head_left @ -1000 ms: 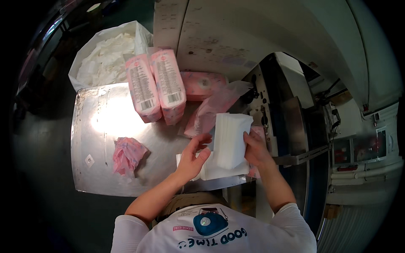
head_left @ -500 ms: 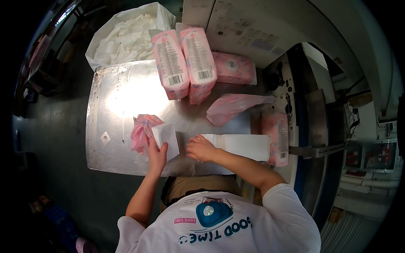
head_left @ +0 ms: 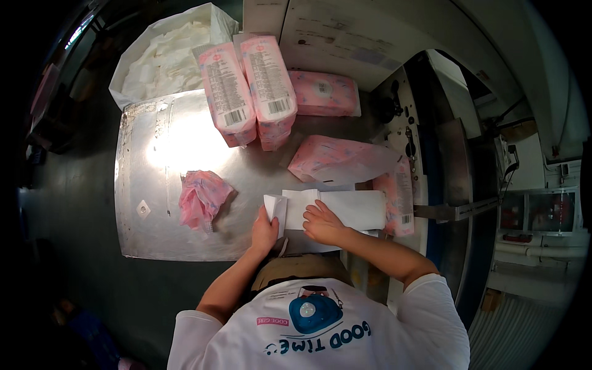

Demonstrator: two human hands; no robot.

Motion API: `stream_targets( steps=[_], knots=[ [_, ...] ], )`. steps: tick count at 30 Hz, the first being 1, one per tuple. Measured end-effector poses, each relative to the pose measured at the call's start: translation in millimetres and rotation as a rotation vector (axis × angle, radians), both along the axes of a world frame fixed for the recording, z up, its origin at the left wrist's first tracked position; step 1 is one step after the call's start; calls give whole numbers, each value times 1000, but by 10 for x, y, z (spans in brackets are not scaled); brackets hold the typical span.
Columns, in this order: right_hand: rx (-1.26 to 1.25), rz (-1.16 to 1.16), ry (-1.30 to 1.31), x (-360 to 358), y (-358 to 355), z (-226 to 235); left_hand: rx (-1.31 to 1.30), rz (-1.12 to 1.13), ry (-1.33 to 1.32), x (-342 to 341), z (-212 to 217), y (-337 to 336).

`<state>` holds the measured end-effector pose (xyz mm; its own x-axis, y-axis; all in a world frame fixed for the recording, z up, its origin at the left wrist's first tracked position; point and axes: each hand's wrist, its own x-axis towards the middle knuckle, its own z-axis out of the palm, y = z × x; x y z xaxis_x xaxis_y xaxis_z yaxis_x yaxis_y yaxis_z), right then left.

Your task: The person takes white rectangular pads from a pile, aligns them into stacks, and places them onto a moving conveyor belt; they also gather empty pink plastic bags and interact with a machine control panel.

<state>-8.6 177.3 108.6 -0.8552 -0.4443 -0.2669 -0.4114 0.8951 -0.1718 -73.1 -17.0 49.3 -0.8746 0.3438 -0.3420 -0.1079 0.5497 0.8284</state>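
Observation:
My left hand (head_left: 264,229) grips a short stack of white tissues (head_left: 276,207), its thumb along the near side. This stack stands against the left end of a long row of folded white tissues (head_left: 354,209) on the metal table. My right hand (head_left: 322,223) rests with fingers apart on top of that row, near its left part. A crumpled pink plastic wrapper (head_left: 205,196) lies on the table left of my left hand. Beyond the row is a loose pink plastic bag (head_left: 338,159), its right end translucent.
Two pink tissue packs (head_left: 267,80) lean side by side at the far edge of the metal table (head_left: 145,237). Another pink pack (head_left: 324,92) lies behind them, and one (head_left: 398,200) borders the row's right end. A large white bag (head_left: 163,58) of tissues stands far left; machinery (head_left: 456,172) is at right.
My left hand has moved right with the short tissue stack, away from the crumpled wrapper, up to the long row. My right hand has slid right from the row's end onto its top.

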Motion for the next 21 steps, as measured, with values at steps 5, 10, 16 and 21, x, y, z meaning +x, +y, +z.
stream_targets(
  steps=[5, 10, 16, 21],
  knots=[
    [-173, -113, 213, 177, 11, -53, 90, 53, 21, -27, -138, 16],
    [35, 5, 15, -244, -236, -205, 48, 149, 102, -236, -116, -393],
    [121, 62, 158, -603, -438, -765, 81, 236, 95, -248, 126, -572],
    [147, 220, 14, -677, -381, -820, -21, 286, -62, -102, 188, -711]
  ],
)
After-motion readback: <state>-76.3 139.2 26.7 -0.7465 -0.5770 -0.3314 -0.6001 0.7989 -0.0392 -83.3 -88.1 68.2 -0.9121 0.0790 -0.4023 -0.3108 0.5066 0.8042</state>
